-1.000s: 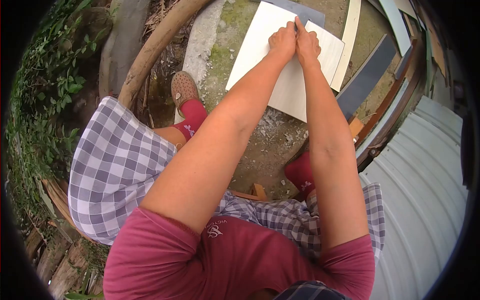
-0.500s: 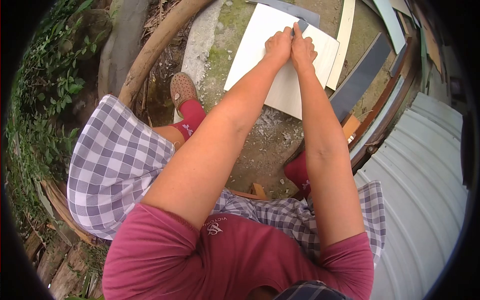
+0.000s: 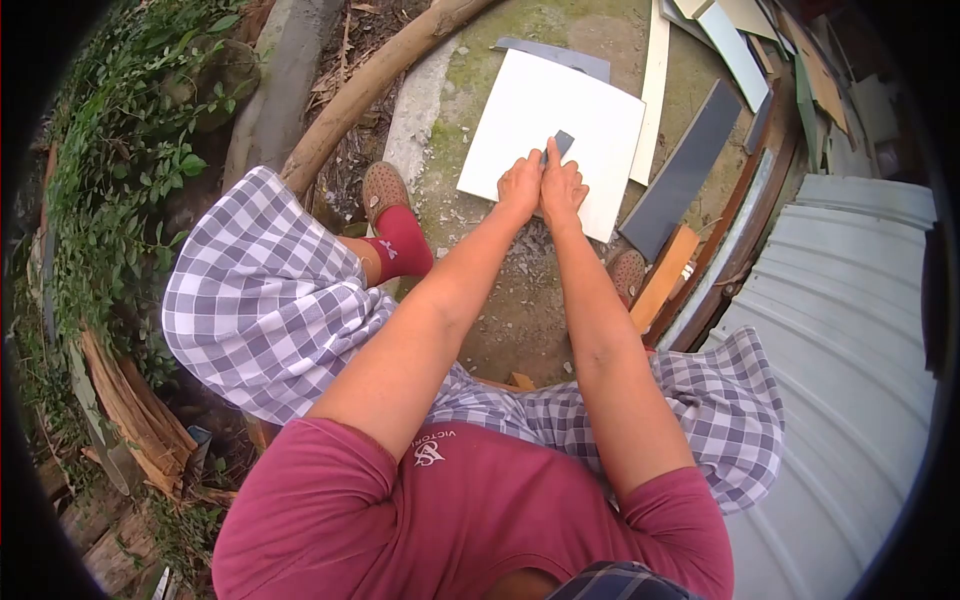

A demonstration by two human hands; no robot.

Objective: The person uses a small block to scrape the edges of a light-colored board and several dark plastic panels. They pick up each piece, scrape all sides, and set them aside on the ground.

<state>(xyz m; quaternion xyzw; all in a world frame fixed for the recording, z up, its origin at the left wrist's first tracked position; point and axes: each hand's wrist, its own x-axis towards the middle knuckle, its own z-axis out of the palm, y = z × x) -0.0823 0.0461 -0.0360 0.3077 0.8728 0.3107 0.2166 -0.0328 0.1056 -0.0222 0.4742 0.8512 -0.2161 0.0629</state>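
Both hands point(image 3: 520, 186) point(image 3: 563, 190) grip a dark strip point(image 3: 564, 143) over a white board point(image 3: 545, 95); grey plank point(image 3: 685, 168) beside it.

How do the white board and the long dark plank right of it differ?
The white board is pale and broad; the long dark plank is grey and narrow. The left hand and right hand are over the white board, neither over the plank. Both look flat.

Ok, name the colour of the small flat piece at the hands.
The small flat piece is dark grey, in the head view.
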